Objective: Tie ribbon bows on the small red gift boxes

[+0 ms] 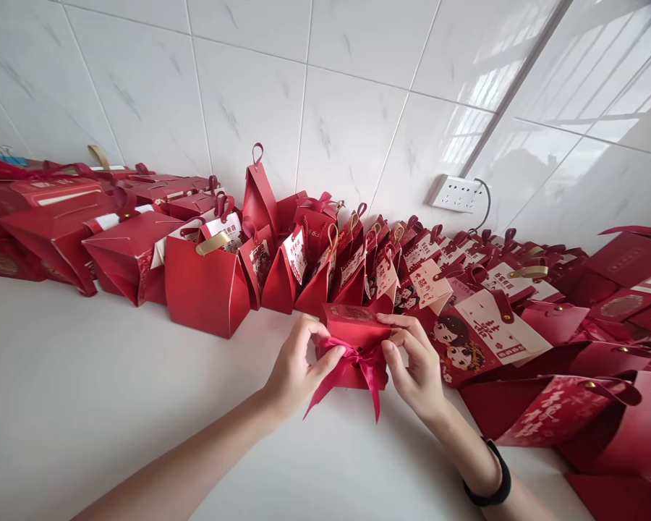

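A small red gift box (352,325) stands on the white counter (87,383) in front of me, tied with a red satin ribbon bow (358,365) whose tails hang down its front. My left hand (296,365) pinches the bow's left loop between thumb and fingers. My right hand (415,358) pinches the bow's right side against the box's edge. A black band (491,485) circles my right wrist.
Several red paper gift bags (206,278) with ribbon handles and printed cards line the tiled wall from left to right. More red bags (564,405) lie flat at the right. A white wall socket (456,194) with a cable sits above them.
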